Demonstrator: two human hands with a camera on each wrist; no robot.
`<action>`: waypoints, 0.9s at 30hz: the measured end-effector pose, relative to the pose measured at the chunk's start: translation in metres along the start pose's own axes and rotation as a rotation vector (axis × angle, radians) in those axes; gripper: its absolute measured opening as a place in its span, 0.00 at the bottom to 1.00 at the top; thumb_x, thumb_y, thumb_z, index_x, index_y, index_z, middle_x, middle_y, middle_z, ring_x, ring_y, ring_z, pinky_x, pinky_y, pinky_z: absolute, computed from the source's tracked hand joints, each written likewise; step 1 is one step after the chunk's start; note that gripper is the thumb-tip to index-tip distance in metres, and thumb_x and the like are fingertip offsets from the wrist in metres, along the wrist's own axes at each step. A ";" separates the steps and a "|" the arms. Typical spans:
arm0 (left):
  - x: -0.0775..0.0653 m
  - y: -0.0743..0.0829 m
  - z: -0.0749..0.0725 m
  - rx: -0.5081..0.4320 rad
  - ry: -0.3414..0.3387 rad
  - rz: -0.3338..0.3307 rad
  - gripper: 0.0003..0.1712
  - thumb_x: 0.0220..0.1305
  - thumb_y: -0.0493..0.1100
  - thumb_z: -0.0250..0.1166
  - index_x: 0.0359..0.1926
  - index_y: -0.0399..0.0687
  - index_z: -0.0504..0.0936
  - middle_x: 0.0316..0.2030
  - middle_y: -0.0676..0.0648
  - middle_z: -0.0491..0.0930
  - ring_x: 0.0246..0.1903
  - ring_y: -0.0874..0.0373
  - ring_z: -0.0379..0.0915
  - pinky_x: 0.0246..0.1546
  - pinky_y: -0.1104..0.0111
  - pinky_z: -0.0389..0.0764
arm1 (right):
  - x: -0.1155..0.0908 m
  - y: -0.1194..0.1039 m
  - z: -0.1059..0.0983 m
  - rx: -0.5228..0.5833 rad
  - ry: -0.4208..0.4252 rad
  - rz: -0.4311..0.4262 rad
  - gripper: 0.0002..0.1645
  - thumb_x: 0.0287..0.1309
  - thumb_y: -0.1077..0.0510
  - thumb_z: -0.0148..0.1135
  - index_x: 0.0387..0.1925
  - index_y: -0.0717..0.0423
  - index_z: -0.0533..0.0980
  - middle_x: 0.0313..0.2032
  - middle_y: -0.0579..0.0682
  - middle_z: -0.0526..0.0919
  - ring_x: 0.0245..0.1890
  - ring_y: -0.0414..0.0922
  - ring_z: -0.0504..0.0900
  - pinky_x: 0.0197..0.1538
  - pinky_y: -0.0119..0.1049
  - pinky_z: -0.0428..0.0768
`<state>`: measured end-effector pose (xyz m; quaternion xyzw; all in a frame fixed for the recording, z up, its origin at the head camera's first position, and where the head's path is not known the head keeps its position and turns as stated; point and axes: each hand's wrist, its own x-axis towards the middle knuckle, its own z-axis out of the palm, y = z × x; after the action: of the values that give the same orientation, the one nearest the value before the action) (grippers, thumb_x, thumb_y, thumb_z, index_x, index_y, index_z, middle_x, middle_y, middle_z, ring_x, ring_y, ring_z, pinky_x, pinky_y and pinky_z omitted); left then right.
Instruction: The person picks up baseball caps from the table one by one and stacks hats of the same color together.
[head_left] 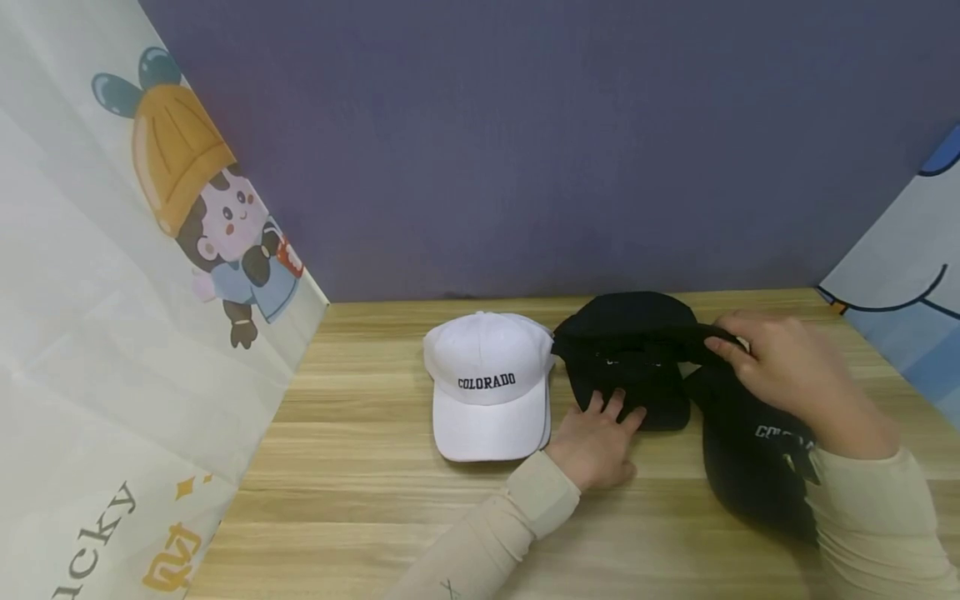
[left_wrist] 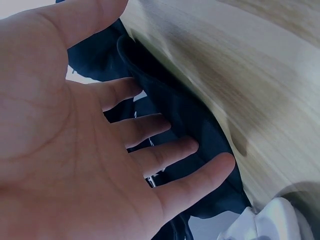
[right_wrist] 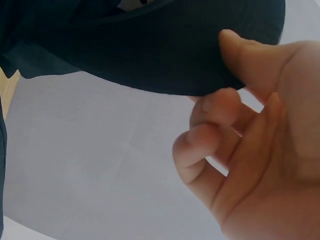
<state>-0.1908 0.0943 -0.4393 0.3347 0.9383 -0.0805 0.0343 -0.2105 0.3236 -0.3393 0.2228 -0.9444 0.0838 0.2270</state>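
White and lettered COLORADO, a cap (head_left: 487,354) sits on the wood-grain bench (head_left: 360,417). Just right of that white cap, a held black cap (head_left: 626,317) overlaps a lower black cap (head_left: 663,408), its brim pinched between thumb and curled fingers of a person's right hand (head_left: 791,367). The left hand (head_left: 596,442), fingers spread and gripping nothing, reaches over the lower brim; contact is hard to tell. Farthest right of the white cap lies another black cap (head_left: 750,467), partly hidden behind the right arm.
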 end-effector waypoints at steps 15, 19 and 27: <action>0.002 -0.001 0.001 -0.023 -0.024 -0.017 0.41 0.57 0.68 0.52 0.69 0.72 0.48 0.68 0.53 0.47 0.65 0.50 0.48 0.51 0.58 0.63 | -0.002 -0.010 0.005 0.066 -0.116 -0.084 0.19 0.56 0.51 0.59 0.51 0.43 0.76 0.29 0.35 0.67 0.19 0.33 0.59 0.24 0.34 0.61; 0.002 -0.001 0.001 -0.030 -0.036 -0.028 0.42 0.57 0.69 0.51 0.69 0.73 0.47 0.69 0.53 0.46 0.66 0.51 0.47 0.52 0.58 0.63 | -0.001 -0.013 0.007 0.067 -0.176 -0.085 0.20 0.55 0.51 0.59 0.52 0.42 0.75 0.34 0.42 0.72 0.20 0.33 0.62 0.25 0.35 0.64; 0.003 -0.001 0.002 -0.026 -0.039 -0.034 0.42 0.57 0.69 0.51 0.69 0.73 0.47 0.69 0.54 0.45 0.65 0.51 0.48 0.52 0.58 0.63 | 0.001 -0.020 0.014 0.032 -0.263 -0.077 0.19 0.54 0.51 0.59 0.50 0.47 0.77 0.43 0.52 0.76 0.27 0.41 0.73 0.30 0.41 0.70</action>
<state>-0.1941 0.0953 -0.4414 0.3167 0.9439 -0.0751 0.0555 -0.2074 0.3018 -0.3498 0.2714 -0.9553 0.0602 0.1007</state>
